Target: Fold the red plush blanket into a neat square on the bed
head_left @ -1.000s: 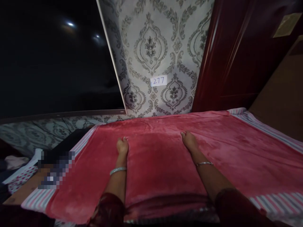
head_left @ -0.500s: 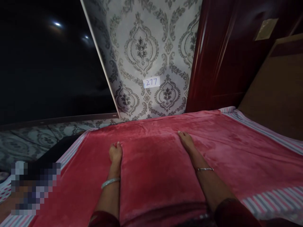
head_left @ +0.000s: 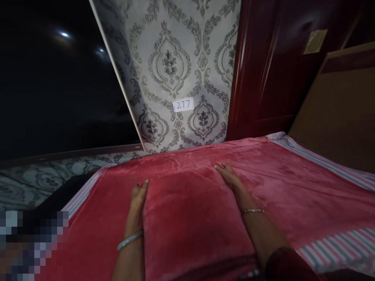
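Observation:
A folded red plush blanket (head_left: pixel 193 222) forms a thick rectangular pad in front of me. It lies on a wider spread of red plush cloth (head_left: pixel 281 187) with striped borders. My left hand (head_left: pixel 138 194) is at the pad's far left corner, thumb stretched along the edge and the other fingers partly curled and apart from it. At the far right corner, my right hand (head_left: pixel 229 174) rests on the plush with thumb and forefinger parted. Some fingers of both hands are hidden. Dark folds show along the pad's near edge.
A large dark screen (head_left: pixel 58 93) stands at the left against patterned wallpaper (head_left: pixel 170 70) bearing a paper label marked 277 (head_left: pixel 183 104). Dark red wood panelling (head_left: pixel 263 78) and a brown board (head_left: pixel 342 113) rise at the right. A pixelated patch covers the lower left.
My left hand has loosened, its thumb now apart from the fingers, and has shifted slightly left. My right hand's thumb and forefinger have spread. The view has shifted a little.

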Demonstrator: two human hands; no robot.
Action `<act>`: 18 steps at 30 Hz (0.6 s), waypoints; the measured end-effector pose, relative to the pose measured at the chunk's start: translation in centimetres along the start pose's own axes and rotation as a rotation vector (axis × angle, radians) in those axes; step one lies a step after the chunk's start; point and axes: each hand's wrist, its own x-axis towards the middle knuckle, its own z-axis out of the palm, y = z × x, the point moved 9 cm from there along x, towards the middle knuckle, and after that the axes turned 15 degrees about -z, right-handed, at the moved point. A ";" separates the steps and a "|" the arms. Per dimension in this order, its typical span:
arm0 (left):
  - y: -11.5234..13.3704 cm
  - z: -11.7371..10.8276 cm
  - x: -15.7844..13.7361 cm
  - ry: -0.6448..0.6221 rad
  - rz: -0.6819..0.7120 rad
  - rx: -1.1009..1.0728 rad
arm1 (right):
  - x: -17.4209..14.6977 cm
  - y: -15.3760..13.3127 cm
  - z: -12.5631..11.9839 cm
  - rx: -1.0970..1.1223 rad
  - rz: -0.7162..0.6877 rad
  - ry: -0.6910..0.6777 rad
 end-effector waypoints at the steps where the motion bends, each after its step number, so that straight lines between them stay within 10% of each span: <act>1: 0.0 0.2 0.0 -0.012 0.008 -0.009 | 0.1 0.0 -0.2 -0.029 -0.005 0.012; 8: 0.0 -0.6 -0.3 0.142 0.070 0.026 | 0.4 2.0 -1.7 -0.231 0.058 0.069; 18: 1.1 -0.5 -1.3 0.019 0.083 -0.056 | 0.4 1.5 -0.8 -0.166 0.075 0.019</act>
